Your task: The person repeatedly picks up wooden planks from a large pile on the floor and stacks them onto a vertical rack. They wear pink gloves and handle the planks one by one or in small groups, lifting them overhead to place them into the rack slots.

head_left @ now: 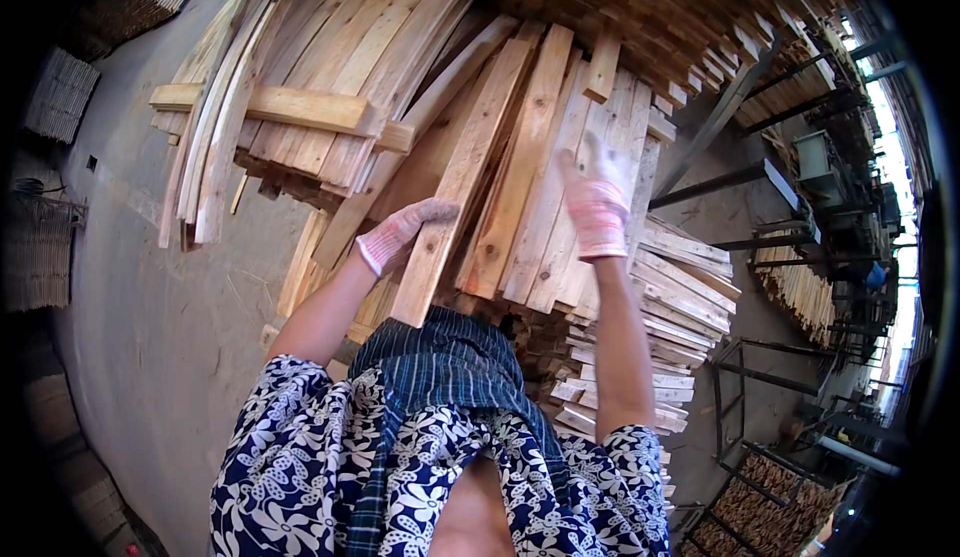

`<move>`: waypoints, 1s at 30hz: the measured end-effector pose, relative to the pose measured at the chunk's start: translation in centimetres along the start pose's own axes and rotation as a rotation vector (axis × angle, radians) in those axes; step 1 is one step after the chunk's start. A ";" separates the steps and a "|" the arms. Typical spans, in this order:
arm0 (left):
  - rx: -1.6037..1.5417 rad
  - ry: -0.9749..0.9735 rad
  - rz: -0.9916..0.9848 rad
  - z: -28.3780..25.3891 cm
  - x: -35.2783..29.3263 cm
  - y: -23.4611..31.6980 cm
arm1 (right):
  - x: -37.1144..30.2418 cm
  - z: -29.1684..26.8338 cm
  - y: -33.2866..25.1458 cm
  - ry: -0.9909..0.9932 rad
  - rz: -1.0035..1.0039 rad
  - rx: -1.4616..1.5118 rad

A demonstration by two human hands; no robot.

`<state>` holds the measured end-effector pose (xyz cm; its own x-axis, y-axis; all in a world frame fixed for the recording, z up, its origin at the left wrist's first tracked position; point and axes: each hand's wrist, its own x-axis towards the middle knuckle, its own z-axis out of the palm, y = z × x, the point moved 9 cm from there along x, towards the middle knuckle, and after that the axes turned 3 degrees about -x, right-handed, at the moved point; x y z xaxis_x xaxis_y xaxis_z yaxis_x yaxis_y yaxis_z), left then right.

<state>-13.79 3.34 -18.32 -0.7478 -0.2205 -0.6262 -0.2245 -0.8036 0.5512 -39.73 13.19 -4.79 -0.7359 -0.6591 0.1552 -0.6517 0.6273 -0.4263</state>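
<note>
My left hand (405,232), in a pale pink work glove, grips the left edge of a long wooden plank (474,157). That plank slants toward me, its near end close to my waist. To its right lies another knotty plank (522,172) on a row of pale planks (560,222). Over this row is my right hand (597,197), gloved in pink and white and slightly blurred. Its fingers are apart and nothing is in them; whether it touches the wood I cannot tell.
At the upper left, a stack of boards (345,52) has a crosswise wooden bar (270,107). A large wood stack (660,7) stands ahead. Fanned plank ends (690,282) lie to my right, near dark metal frames (765,367). Concrete floor (150,287) stretches to the left.
</note>
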 end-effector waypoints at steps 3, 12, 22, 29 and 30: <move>-0.142 -0.048 -0.044 1.6 -1.4 0.1 | -1.9 3.7 -7.4 -0.217 0.159 0.000; -0.106 -0.072 -0.020 1.9 -0.9 0.2 | -4.7 0.6 -4.7 -0.171 0.003 0.375; -0.079 0.005 -0.052 -0.6 0.2 -0.6 | -6.5 -5.0 12.9 -0.071 0.313 0.545; -0.048 0.060 0.087 -1.5 1.0 -0.1 | -1.7 3.6 21.8 -0.006 0.324 -0.018; -0.051 0.078 0.084 -1.6 0.9 -0.3 | -1.4 4.7 23.2 0.003 0.304 -0.078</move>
<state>-13.39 2.53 -19.93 -0.7111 -0.3288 -0.6215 -0.1300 -0.8071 0.5759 -52.90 26.72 -19.07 -0.8995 -0.4356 0.0335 -0.4141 0.8256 -0.3834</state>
